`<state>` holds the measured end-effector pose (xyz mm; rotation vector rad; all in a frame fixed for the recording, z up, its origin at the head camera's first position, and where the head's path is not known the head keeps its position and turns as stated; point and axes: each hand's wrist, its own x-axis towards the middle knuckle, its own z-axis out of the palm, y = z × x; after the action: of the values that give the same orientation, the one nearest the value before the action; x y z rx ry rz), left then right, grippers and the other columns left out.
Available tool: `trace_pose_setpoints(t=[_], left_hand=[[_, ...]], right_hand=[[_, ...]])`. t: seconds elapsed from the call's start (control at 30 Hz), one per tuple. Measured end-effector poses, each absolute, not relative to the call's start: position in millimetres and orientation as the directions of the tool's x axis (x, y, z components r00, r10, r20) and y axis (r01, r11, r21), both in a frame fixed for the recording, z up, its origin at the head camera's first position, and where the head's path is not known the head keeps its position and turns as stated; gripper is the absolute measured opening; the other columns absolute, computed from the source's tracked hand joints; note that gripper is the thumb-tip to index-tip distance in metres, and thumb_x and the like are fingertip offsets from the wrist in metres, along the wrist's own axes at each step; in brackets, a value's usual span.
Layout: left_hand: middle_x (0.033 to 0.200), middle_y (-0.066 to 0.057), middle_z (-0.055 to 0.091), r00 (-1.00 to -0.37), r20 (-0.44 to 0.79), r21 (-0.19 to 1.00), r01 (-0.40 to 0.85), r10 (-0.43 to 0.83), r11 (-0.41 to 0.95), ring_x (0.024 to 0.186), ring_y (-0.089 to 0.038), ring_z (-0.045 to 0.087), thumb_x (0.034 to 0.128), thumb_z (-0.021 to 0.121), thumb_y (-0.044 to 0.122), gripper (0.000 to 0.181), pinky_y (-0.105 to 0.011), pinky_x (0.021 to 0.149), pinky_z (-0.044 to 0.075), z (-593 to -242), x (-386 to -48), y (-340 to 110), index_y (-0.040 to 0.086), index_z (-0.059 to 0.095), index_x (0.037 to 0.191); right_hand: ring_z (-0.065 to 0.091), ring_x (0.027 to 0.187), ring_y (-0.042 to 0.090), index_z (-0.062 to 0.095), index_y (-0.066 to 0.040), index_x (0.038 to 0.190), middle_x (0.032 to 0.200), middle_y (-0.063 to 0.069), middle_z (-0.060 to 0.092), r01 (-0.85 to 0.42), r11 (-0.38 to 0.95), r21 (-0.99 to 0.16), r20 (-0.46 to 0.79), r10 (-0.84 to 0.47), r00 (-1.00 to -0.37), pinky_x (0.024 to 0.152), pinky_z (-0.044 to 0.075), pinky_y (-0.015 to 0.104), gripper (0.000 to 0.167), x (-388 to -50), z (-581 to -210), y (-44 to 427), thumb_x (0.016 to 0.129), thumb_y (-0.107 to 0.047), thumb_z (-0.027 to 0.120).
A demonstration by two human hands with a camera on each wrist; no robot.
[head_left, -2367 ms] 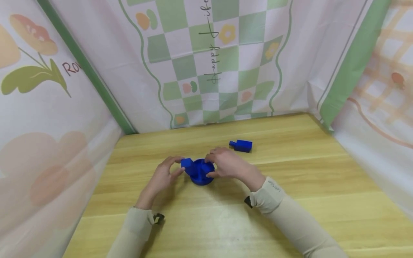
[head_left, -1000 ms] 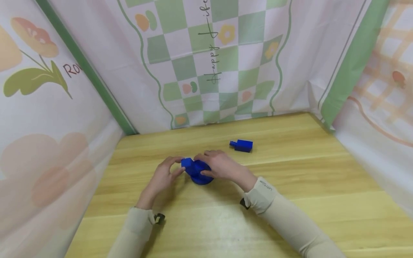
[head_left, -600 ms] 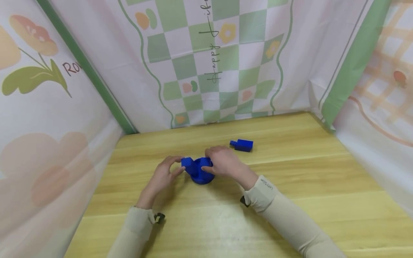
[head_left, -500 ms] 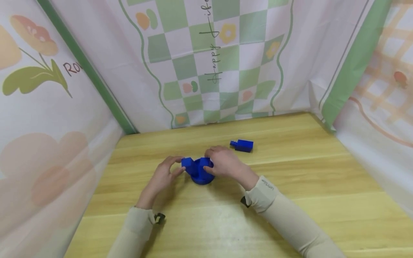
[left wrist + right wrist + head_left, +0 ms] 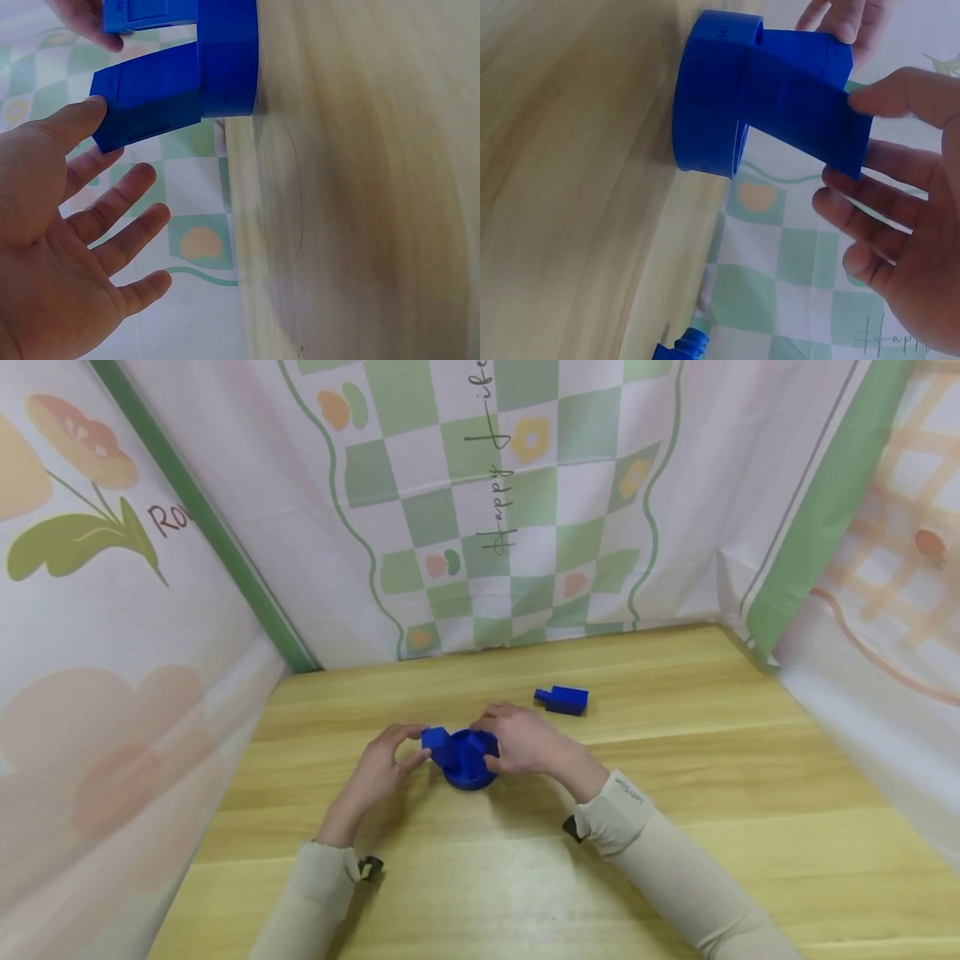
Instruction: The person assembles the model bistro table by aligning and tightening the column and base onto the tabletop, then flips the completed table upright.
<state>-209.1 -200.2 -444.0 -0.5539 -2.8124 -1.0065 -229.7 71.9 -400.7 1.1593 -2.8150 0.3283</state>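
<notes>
1. Head view: a round blue base (image 5: 470, 783) stands on the surface (image 5: 480, 893), with a hand on either side of it; every place below is told from this base.
2. Left of the base is the left hand (image 5: 378, 768). Its grip pinches the upper end of the left block (image 5: 150, 94) between thumb and forefinger, the other fingers spread apart.
3. Right of the base is the right hand (image 5: 528, 743). Its grip is closed about the upper end of the right block (image 5: 802, 112), thumb on one side and fingers on the other.
4. Most seems to hang on tilt: each block's long axis runs up out of the base, slanted rather than upright, its lower end at or within the rim. How deep either end sits, I cannot tell.
5. Beyond the base and to its right, well apart, lies the loose block (image 5: 566, 700), on its side, long axis roughly crosswise, ridged neck pointing left. The right hand is the nearer one; neither touches it.
6. Pale wood grain runs across the surface on all sides of the base. Behind it hangs a green-and-white checked curtain (image 5: 495, 527); a flower-printed curtain (image 5: 82, 485) closes off the left.
</notes>
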Motion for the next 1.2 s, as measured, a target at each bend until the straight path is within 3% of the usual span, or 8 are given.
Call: trace_pose_setpoints(t=[0.1, 0.27, 0.5, 0.73, 0.97, 1.2], left_hand=[[0.126, -0.01, 0.065, -0.928, 0.219, 0.594, 0.371, 0.301, 0.714, 0.124, -0.03, 0.06, 0.0971, 0.065, 0.034, 0.044, -0.049, 0.109, 0.047, -444.4, -209.0, -200.4, 0.014, 0.06, 0.136], [0.127, -0.011, 0.065, -0.929, 0.22, 0.594, 0.37, 0.299, 0.714, 0.124, -0.031, 0.059, 0.0978, 0.065, 0.032, 0.045, -0.05, 0.11, 0.046, -443.0, -208.2, -200.8, 0.011, 0.058, 0.137], [0.126, -0.011, 0.065, -0.927, 0.224, 0.59, 0.374, 0.3, 0.715, 0.124, -0.032, 0.06, 0.0975, 0.065, 0.033, 0.046, -0.05, 0.109, 0.047, -442.5, -207.4, -201.1, 0.011, 0.059, 0.137], [0.127, -0.011, 0.065, -0.93, 0.22, 0.594, 0.366, 0.293, 0.716, 0.124, -0.032, 0.059, 0.0973, 0.065, 0.033, 0.047, -0.05, 0.109, 0.047, -442.5, -207.3, -200.1, 0.01, 0.058, 0.137], [0.126, -0.011, 0.065, -0.935, 0.221, 0.597, 0.355, 0.278, 0.72, 0.124, -0.032, 0.06, 0.0972, 0.065, 0.033, 0.046, -0.051, 0.109, 0.047, -444.6, -208.3, -198.9, 0.011, 0.059, 0.137], [0.124, -0.012, 0.066, -0.936, 0.238, 0.578, 0.352, 0.26, 0.736, 0.123, -0.032, 0.06, 0.0989, 0.063, 0.032, 0.043, -0.051, 0.108, 0.047, -443.6, -210.1, -196.8, 0.013, 0.059, 0.138]], right_hand=[[0.065, 0.108, 0.023, 0.068, -0.013, 0.124, 0.119, 0.004, 0.067, -0.717, 0.677, -0.169, 0.171, -0.696, -0.697, 0.095, 0.055, 0.039, 0.043, -230.7, -402.2, 73.6, 0.085, -0.031, 0.075], [0.066, 0.099, 0.019, 0.068, -0.015, 0.118, 0.111, 0.001, 0.067, -0.719, 0.676, -0.161, 0.179, -0.696, -0.695, 0.089, 0.056, 0.038, 0.043, -230.2, -402.6, 76.5, 0.086, -0.042, 0.075], [0.067, 0.099, 0.02, 0.064, -0.019, 0.13, 0.111, 0.001, 0.067, -0.759, 0.628, -0.174, 0.136, -0.748, -0.65, 0.085, 0.057, 0.038, 0.051, -229.0, -399.1, 81.2, 0.083, -0.03, 0.079], [0.063, 0.084, 0.012, 0.07, -0.017, 0.11, 0.098, -0.003, 0.066, -0.759, 0.638, -0.13, 0.174, -0.739, -0.651, 0.078, 0.056, 0.032, 0.048, -226.7, -399.2, 76.4, 0.08, -0.054, 0.078], [0.067, 0.102, 0.018, 0.071, -0.017, 0.115, 0.11, 0.0, 0.069, -0.809, 0.574, -0.124, 0.184, -0.788, -0.587, 0.093, 0.056, 0.035, 0.04, -224.0, -398.1, 74.2, 0.081, -0.034, 0.082], [0.066, 0.089, 0.014, 0.07, -0.021, 0.118, 0.102, -0.002, 0.066, -0.844, 0.536, -0.028, 0.249, -0.814, -0.525, 0.083, 0.058, 0.032, 0.038, -225.8, -402.0, 74.1, 0.084, -0.035, 0.079]])
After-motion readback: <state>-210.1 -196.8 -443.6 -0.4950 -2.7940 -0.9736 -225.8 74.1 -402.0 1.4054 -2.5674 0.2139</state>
